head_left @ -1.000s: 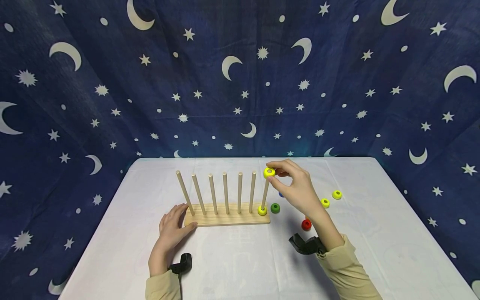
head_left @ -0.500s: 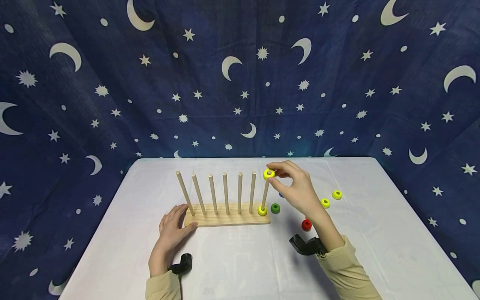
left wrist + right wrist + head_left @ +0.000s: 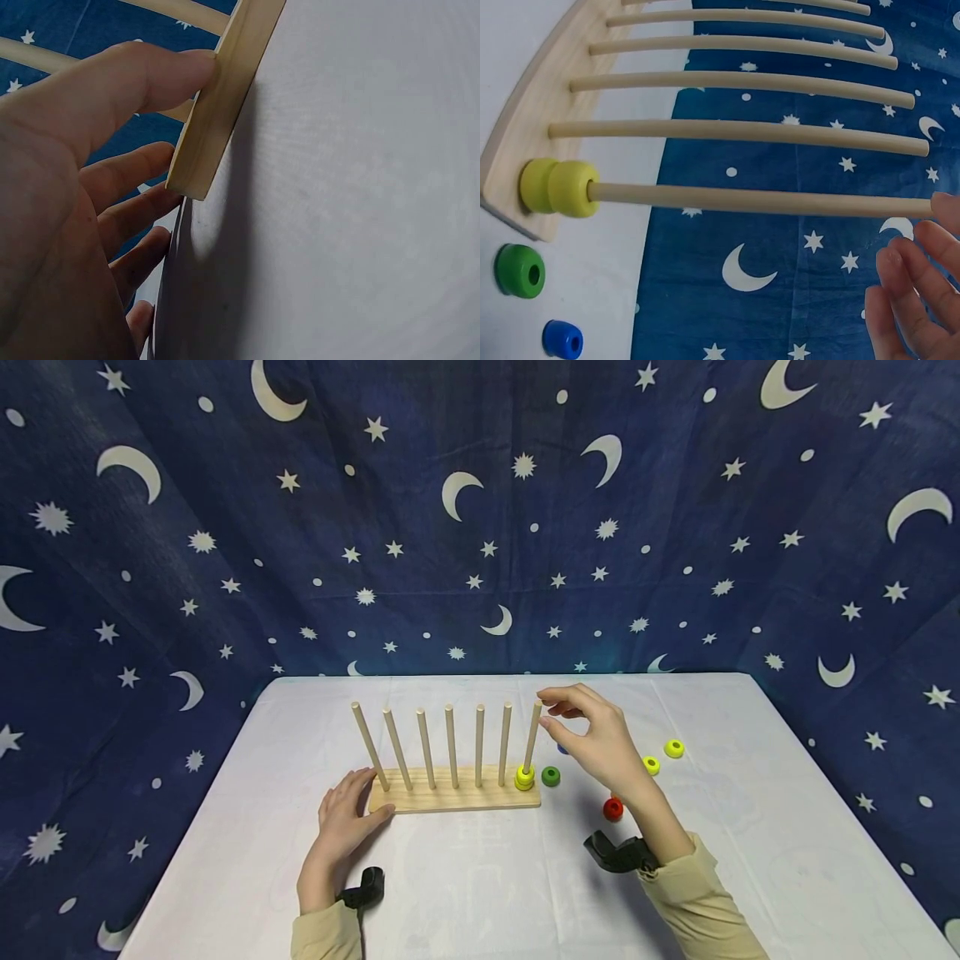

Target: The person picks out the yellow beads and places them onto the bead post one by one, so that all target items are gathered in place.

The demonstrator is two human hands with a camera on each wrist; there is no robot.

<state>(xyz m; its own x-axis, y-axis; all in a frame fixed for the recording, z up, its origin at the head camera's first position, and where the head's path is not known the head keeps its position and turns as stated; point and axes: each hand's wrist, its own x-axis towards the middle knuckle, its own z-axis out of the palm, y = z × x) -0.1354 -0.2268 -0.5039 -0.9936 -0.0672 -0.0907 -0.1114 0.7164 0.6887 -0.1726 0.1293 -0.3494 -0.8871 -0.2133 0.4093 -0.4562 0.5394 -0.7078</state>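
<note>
A wooden peg rack (image 3: 457, 799) with several upright pegs stands on the table. My left hand (image 3: 348, 814) grips its left end. In the left wrist view the thumb (image 3: 180, 79) lies against the base's edge, with the fingers at the end and far side. Two yellow beads (image 3: 525, 777) sit stacked at the foot of the rightmost peg (image 3: 532, 739); the right wrist view shows them touching, the lower bead (image 3: 536, 185) near the base. My right hand (image 3: 592, 735) is at that peg's top, thumb and fingers apart, holding nothing.
Right of the rack lie a green bead (image 3: 551, 777), a blue bead (image 3: 562, 340), a red bead (image 3: 612, 810) and two loose yellow beads, one nearer (image 3: 651, 766) and one farther (image 3: 674, 749). A starry dark blue cloth (image 3: 420, 552) hangs behind the white table (image 3: 465, 885).
The yellow bead that my right hand pinched at the peg's top has dropped down onto the other yellow bead. My right fingers have let go and parted. The left hand has stayed put.
</note>
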